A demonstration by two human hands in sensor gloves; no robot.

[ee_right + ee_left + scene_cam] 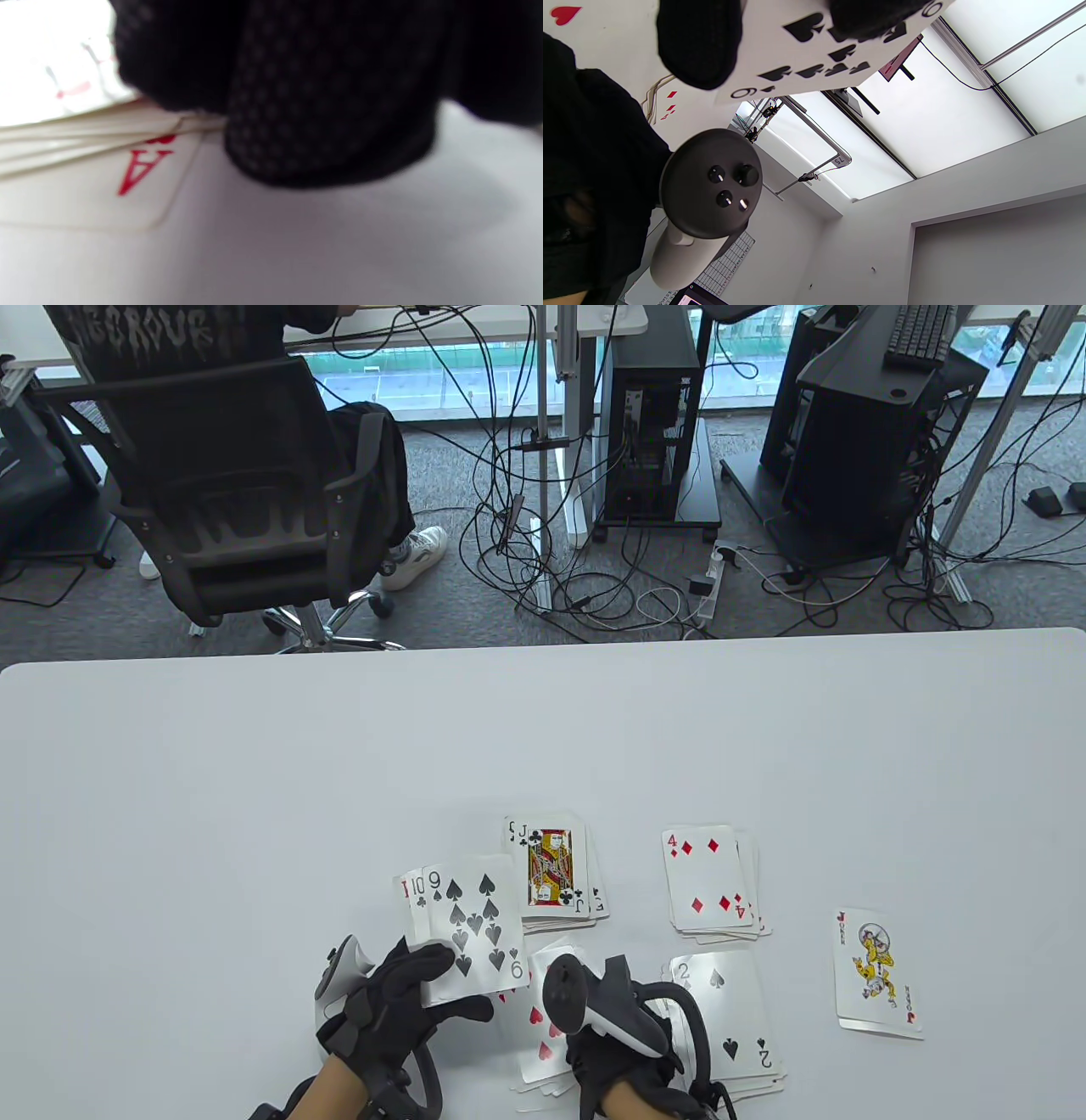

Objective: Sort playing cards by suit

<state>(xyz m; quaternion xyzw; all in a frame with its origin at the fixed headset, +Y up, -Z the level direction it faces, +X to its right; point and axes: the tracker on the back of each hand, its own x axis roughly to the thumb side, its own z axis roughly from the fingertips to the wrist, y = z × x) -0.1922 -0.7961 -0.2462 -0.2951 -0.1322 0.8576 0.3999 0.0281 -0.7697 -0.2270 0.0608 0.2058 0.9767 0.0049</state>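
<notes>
My left hand (407,993) holds a small fan of cards tilted up off the table, the nine of spades (471,929) in front and a ten behind it. In the left wrist view my thumb (700,42) lies across that nine of spades (814,51). My right hand (619,1052) sits low over the hearts pile (543,1027), its fingers hidden under the tracker (594,1001). In the right wrist view, gloved fingers (331,106) meet the edge of a stack above a red ace (127,182). The grip itself is hidden.
On the white table (254,814) lie a clubs pile topped by the jack (551,869), a diamonds pile topped by the four (711,882), a spades pile topped by the two (730,1010), and a single joker (878,971) at the right.
</notes>
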